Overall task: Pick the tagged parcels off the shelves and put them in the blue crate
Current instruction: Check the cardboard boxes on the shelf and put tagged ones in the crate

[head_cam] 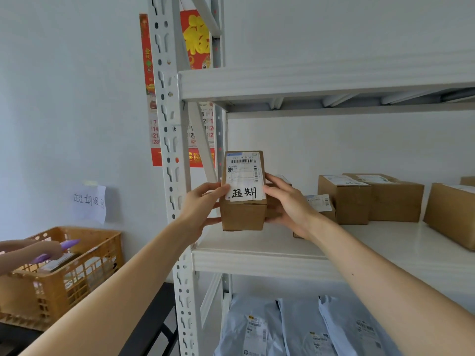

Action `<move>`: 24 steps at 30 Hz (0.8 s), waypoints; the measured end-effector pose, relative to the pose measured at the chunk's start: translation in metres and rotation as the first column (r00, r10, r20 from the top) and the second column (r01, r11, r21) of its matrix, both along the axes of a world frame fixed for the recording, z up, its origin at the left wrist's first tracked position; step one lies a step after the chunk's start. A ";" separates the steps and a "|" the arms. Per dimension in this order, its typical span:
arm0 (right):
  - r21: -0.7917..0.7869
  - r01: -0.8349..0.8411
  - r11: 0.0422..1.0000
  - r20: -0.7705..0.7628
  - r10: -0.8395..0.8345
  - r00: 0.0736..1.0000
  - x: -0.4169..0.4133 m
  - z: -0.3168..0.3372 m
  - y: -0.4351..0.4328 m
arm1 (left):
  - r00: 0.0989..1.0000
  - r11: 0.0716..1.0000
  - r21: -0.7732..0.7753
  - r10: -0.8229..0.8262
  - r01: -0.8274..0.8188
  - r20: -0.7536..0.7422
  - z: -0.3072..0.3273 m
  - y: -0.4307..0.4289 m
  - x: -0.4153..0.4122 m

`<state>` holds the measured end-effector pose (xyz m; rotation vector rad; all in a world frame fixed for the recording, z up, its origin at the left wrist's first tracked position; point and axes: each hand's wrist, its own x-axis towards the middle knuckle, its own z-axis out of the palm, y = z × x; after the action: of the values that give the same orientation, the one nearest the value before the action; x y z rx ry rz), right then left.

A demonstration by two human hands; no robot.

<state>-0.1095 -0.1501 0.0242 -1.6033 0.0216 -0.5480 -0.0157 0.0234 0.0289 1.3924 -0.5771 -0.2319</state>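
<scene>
Gripping tagged box (243, 214) by opposite sides, left hand (203, 204) and right hand (285, 204) both clasping it; advising level lift clear of shelf (385, 240) lip, neighbouring boxes (344, 201) undisturbed.

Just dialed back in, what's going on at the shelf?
A person holds a tagged box, left hand and right hand on its sides, at the shelf's left end. More boxes sit further right, mailers below. To the left, another person's hand holds a purple pen over an orange crate. No blue crate is in view.
</scene>
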 end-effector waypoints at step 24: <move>0.064 0.459 0.886 0.087 -0.463 0.882 -0.228 0.022 -0.089 | 0.879 0.890 0.014 -0.453 0.456 0.148 0.027 -0.152 -0.158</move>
<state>-0.3371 -0.2391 0.0461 -1.5293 0.3471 -0.9919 -0.1740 -0.1291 0.0557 1.2433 -1.0293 -0.5015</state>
